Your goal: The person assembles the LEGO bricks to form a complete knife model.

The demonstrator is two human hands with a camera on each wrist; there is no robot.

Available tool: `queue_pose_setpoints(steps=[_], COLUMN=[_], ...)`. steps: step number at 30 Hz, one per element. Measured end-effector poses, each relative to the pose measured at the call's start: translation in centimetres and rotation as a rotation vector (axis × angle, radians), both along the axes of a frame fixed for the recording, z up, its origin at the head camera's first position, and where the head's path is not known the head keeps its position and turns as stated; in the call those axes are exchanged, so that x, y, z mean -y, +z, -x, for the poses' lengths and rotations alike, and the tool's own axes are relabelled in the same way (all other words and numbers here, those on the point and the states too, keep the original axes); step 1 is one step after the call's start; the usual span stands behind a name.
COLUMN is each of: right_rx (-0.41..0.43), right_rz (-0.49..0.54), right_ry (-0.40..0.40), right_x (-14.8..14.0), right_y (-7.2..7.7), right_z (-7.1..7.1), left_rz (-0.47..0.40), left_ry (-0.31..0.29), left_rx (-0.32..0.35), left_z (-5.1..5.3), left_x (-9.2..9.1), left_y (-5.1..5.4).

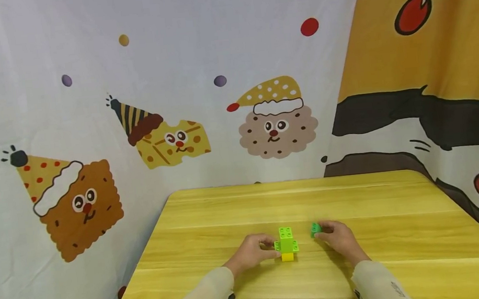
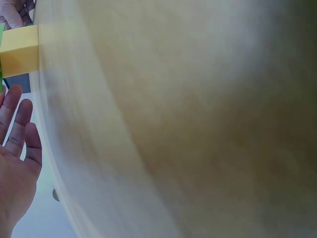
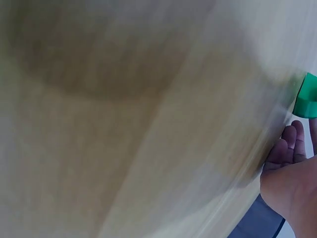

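A small build of toy building blocks stands upright on the table, with lime-green bricks (image 1: pixel 286 245) above a yellow block (image 1: pixel 287 257). Lime-green pieces jut out from both its sides. My left hand (image 1: pixel 253 252) pinches the left side piece between thumb and fingers; in the left wrist view its other fingers (image 2: pixel 20 124) are loosely bent beside the yellow block (image 2: pixel 20 52). To the right of the build, my right hand (image 1: pixel 340 240) holds a darker green brick (image 1: pixel 315 230) between thumb and fingers. That green brick (image 3: pixel 308 96) is partly cut off in the right wrist view.
The wooden table (image 1: pixel 211 215) reaches back to a white curtain (image 1: pixel 169 45) printed with cartoon snacks. A brown and orange patterned curtain (image 1: pixel 460 61) hangs at the right. A gap separates the block build from the darker green brick.
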State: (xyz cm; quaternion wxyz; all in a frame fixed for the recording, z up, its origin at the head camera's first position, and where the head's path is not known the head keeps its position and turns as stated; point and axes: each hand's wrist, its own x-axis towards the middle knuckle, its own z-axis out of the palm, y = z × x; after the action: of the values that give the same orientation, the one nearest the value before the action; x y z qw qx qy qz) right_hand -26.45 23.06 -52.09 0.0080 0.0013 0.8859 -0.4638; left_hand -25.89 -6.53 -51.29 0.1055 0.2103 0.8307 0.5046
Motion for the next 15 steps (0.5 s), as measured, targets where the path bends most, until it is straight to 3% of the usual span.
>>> queue_pose_setpoints(steps=[15], right_rx=[-0.022], right_rz=[0.114], right_ry=[0.012], right_x=[0.5], right_y=[1.2], right_z=[0.4], left_rz=[0.012], left_ry=[-0.002], left_rx=[-0.005], left_z=[-0.1], left_x=[0.0], left_y=[0.1])
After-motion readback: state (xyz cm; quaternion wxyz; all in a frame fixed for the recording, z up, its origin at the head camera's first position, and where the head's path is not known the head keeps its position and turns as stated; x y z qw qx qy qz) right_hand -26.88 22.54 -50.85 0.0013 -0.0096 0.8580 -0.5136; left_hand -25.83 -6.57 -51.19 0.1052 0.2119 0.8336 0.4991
